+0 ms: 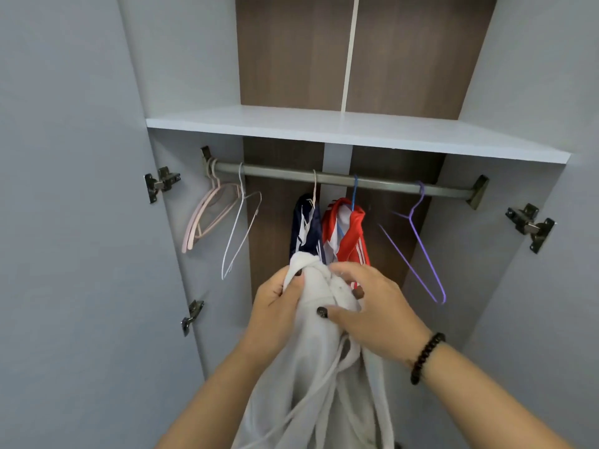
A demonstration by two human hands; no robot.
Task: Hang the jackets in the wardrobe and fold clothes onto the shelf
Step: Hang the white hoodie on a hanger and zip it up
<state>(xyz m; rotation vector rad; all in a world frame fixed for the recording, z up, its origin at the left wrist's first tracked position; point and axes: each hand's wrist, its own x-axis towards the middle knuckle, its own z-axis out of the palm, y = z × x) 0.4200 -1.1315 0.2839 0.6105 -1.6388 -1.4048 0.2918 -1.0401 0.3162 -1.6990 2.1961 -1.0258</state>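
I hold a white hooded jacket (319,377) up in front of the open wardrobe. My left hand (275,306) grips its bunched top from the left. My right hand (369,306) grips the fabric from the right, thumb pressed into it. The jacket's body and drawstrings hang down between my forearms. Behind it, a navy jacket (304,226) and a red jacket (348,233) hang side by side on the grey rail (389,186). The white shelf (340,131) above the rail is bare.
Free hangers are on the rail: pink ones (207,215) at the far left, a white wire one (240,228) beside them, a purple one (421,241) to the right. Both wardrobe doors stand open, with metal hinges (162,183) on their inner edges.
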